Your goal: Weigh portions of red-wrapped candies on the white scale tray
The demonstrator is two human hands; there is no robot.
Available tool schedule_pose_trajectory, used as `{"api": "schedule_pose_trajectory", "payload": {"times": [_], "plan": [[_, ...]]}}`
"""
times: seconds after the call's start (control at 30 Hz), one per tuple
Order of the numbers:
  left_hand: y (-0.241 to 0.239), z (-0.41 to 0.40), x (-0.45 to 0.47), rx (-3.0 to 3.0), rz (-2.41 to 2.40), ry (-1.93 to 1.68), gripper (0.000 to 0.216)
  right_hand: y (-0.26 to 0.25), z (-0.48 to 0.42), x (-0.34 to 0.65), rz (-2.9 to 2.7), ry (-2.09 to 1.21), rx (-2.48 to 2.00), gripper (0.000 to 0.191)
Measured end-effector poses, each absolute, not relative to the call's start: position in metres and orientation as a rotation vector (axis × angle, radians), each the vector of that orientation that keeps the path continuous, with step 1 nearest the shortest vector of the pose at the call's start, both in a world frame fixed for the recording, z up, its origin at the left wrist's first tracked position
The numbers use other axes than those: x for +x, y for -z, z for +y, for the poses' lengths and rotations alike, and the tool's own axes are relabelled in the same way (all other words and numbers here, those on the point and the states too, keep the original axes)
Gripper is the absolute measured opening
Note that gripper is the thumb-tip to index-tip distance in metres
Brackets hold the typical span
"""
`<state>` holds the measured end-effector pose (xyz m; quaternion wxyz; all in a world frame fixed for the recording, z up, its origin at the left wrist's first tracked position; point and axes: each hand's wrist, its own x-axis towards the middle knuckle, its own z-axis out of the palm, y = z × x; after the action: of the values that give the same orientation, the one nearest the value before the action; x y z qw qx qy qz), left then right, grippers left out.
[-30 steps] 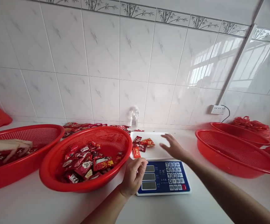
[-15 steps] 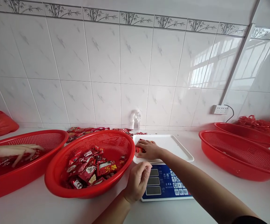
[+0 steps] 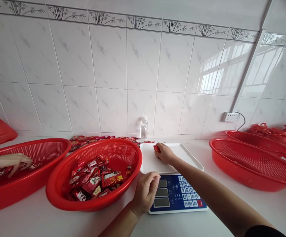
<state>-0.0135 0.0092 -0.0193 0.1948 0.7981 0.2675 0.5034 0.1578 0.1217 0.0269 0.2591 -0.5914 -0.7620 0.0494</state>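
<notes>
My right hand (image 3: 165,153) is closed round a bunch of red candy packets (image 3: 156,148) on the white tray (image 3: 182,158) of a blue-faced digital scale (image 3: 176,194). My left hand (image 3: 145,191) rests in a loose fist at the scale's front left corner, beside the rim of a red colander basket (image 3: 93,200). What that fist holds, if anything, is hidden. The basket holds several red wrapped candies (image 3: 95,179).
Another person's hand (image 3: 12,161) reaches into a second red basket (image 3: 21,184) at the left. Two stacked red baskets (image 3: 251,164) stand at the right, with red bags (image 3: 269,133) behind. A water bottle (image 3: 144,129), loose candies (image 3: 88,139) and a wall socket (image 3: 230,116) line the tiled wall.
My right hand came in over the tray, swept the scattered candy packets together and closed on them; the tray now shows bare. My left hand stayed put.
</notes>
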Motion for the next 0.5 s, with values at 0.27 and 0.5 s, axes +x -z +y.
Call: {"api": "schedule_pose_trajectory", "payload": {"times": [0.27,0.5], "plan": [[0.020,0.010,-0.014,2.246,0.777,-1.393,0.024,-0.049,0.123,0.183,-1.864,-0.190,-1.802,0.030],[0.016,0.008,-0.012,2.235,0.754,-1.396,0.024,-0.052,0.102,0.196,-1.896,-0.221,-1.942,0.030]]}}
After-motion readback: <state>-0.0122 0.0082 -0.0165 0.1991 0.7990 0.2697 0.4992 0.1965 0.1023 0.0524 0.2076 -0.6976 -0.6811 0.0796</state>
